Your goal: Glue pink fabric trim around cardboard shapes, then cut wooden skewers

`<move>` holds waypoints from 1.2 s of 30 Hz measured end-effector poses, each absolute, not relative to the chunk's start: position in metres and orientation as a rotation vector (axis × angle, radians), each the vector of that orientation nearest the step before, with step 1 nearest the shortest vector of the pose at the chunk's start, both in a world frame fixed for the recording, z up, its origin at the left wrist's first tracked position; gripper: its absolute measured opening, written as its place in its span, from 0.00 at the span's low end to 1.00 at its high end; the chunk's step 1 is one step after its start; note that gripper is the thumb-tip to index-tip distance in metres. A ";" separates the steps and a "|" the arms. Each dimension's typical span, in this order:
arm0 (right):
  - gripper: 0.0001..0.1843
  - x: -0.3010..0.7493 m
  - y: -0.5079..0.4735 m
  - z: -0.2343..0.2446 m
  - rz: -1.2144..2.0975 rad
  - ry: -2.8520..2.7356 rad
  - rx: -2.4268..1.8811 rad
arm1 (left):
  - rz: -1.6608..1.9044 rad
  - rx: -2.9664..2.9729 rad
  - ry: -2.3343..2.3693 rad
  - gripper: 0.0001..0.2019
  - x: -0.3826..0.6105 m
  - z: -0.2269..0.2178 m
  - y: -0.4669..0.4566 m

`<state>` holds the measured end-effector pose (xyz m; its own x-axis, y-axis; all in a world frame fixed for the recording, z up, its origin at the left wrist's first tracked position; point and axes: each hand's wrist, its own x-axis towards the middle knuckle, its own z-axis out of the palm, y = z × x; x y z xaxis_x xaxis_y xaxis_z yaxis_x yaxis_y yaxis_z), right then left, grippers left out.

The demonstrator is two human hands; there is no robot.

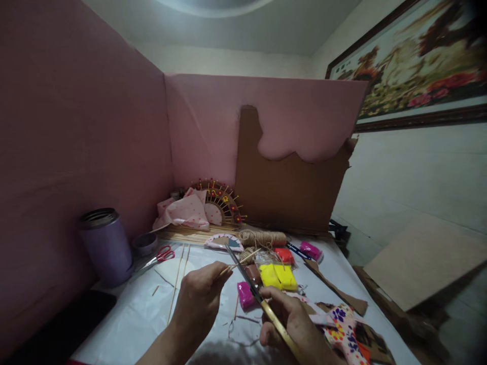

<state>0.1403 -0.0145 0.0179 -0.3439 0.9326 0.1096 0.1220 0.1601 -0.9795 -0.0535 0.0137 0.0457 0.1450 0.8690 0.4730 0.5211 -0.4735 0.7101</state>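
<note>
My left hand (200, 294) is closed, pinching thin wooden sticks (249, 257) that point up and right from the fingertips. In my right hand (289, 322) is a long cutting tool (279, 327) with narrow dark metal blades and a straight yellow handle. Its dark metal part crosses the held stick just beyond my left fingertips; whether it bites into the stick cannot be made out. Two longer sticks (178, 281) lie left of my left hand. A magenta clay packet (246, 296) sits between my hands, near a loop of thin dark wire (243, 343).
Yellow packets (279, 277), a red packet (284, 256) and a twine roll (266, 238) lie ahead. Red-handled scissors (162, 255) and a purple tumbler (104, 248) stand left. Behind are a decorated cardboard arch (228, 200) and a tall cardboard sheet (285, 192). Patterned fabric (342, 329) lies right.
</note>
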 end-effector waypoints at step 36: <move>0.23 0.142 -0.019 0.031 0.726 -1.980 -1.146 | 0.930 1.115 0.949 0.12 -0.059 0.061 0.022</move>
<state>0.1420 -0.0193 0.0307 -0.3415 0.8885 0.3065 0.4798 0.4452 -0.7560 -0.0592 0.0218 0.0609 0.3173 0.9381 -0.1388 -0.1204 0.1850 0.9753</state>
